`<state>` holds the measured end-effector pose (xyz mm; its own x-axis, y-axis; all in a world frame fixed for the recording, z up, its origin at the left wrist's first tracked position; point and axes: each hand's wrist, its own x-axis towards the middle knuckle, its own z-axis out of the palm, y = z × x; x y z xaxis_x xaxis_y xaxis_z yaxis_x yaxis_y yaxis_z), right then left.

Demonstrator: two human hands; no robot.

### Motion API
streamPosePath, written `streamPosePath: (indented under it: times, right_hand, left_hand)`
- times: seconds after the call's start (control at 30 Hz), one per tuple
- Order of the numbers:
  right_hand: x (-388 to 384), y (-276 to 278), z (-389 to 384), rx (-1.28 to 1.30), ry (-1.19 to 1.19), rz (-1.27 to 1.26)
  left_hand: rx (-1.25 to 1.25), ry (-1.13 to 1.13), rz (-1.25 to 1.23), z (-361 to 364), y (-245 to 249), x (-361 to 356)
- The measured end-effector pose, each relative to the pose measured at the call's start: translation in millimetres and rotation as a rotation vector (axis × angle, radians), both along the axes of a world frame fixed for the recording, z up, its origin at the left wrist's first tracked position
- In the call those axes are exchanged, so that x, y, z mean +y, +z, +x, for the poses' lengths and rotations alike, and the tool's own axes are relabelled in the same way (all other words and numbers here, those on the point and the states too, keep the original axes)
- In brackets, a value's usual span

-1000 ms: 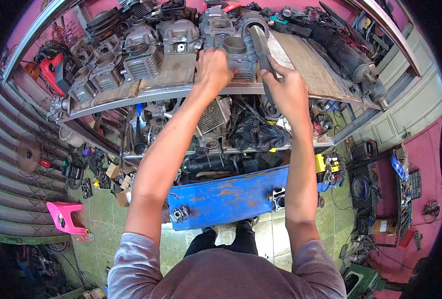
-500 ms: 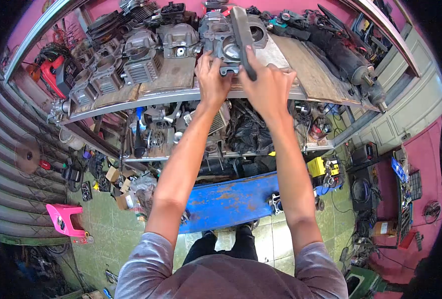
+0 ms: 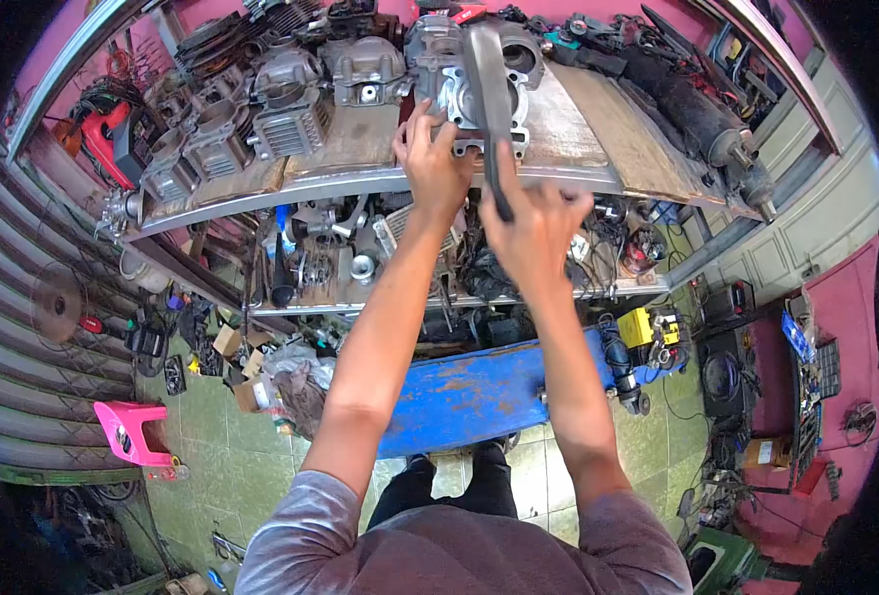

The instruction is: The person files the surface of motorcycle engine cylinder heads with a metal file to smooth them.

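A long dark flat file [image 3: 489,94] slants across a machined metal engine casting [image 3: 520,109] with bolt holes along its rim. My right hand [image 3: 531,223] is closed around the file's narrow near end, with one finger stretched along it; the hand is slightly blurred. At the casting's near left corner, my left hand [image 3: 432,164] has its fingers curled against the edge, steadying it. The thumb side of that hand is partly hidden. The file covers the casting's middle.
Finned cylinder blocks [image 3: 291,129] and a cylinder cover [image 3: 368,74] stand left on the metal-framed shelf [image 3: 380,183]. Exhaust mufflers [image 3: 702,124] lie right. Below are a parts-filled lower shelf, a rusty blue bench [image 3: 459,397] and a pink stool [image 3: 132,433].
My right hand has drawn the file back toward me and slightly down. More of the casting's pale face shows around it. My left hand stays at the casting's near left corner.
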<state>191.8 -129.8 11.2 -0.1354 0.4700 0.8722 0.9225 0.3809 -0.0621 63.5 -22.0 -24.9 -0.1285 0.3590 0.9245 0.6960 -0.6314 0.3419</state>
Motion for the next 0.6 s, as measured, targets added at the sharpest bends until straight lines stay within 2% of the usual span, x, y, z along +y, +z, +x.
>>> streamPosePath:
  times: [0.1, 0.13, 0.23, 0.3, 0.37, 0.43, 0.5, 0.57, 0.6]
  right_hand:
    - [-39, -28, -3, -0.005, 0.083, -0.037]
    - [-40, -26, 1, 0.034, 0.060, -0.111]
    - [-6, 2, 5, 0.073, -0.008, 0.034]
    - [5, 9, 8, 0.046, -0.054, 0.006]
    - [7, -2, 10, -0.026, -0.058, -0.002]
    - [-21, -27, 12, 0.010, 0.011, -0.033]
    - [-48, -18, 11, 0.079, 0.047, -0.157]
    - [-24, 8, 9, 0.085, 0.008, 0.003]
    - [-6, 19, 7, 0.082, -0.013, -0.004]
  left_hand:
    - [0.045, 0.031, -0.056, -6, 4, 10]
    - [0.064, 0.070, -0.073, -6, 9, 14]
    - [0.062, 0.151, -0.105, -2, 18, 18]
    - [0.054, 0.145, -0.076, -2, 17, 20]
    - [0.050, 0.138, -0.079, -1, 13, 19]
    - [0.072, 0.115, -0.109, -4, 10, 19]
    - [0.074, 0.109, -0.099, -6, 13, 21]
    - [0.043, 0.082, -0.079, -3, 6, 20]
    - [0.026, 0.075, -0.074, -2, 8, 17]
